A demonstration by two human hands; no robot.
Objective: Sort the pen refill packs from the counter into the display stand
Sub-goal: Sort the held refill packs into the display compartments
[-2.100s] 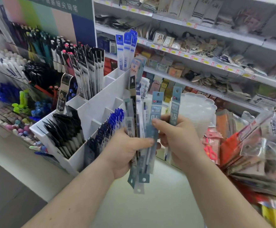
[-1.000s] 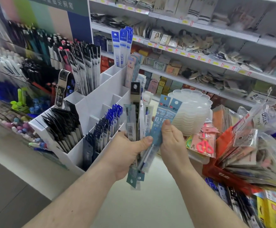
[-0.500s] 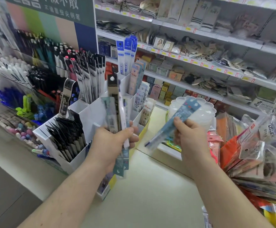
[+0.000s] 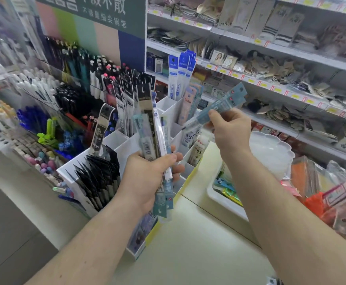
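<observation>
Head view: your left hand (image 4: pixel 147 177) grips a bunch of refill packs (image 4: pixel 153 138), fingers curled tight around them, just in front of the white display stand (image 4: pixel 126 140). Your right hand (image 4: pixel 229 128) pinches two teal packs (image 4: pixel 221 106) between thumb and fingers, tilted, raised above the stand's right-hand compartments.

Open counter (image 4: pixel 188 243) near the arms; display stand (image 4: pixel 124 145) slots crowded by upright packs (image 4: pixel 126 112).
</observation>
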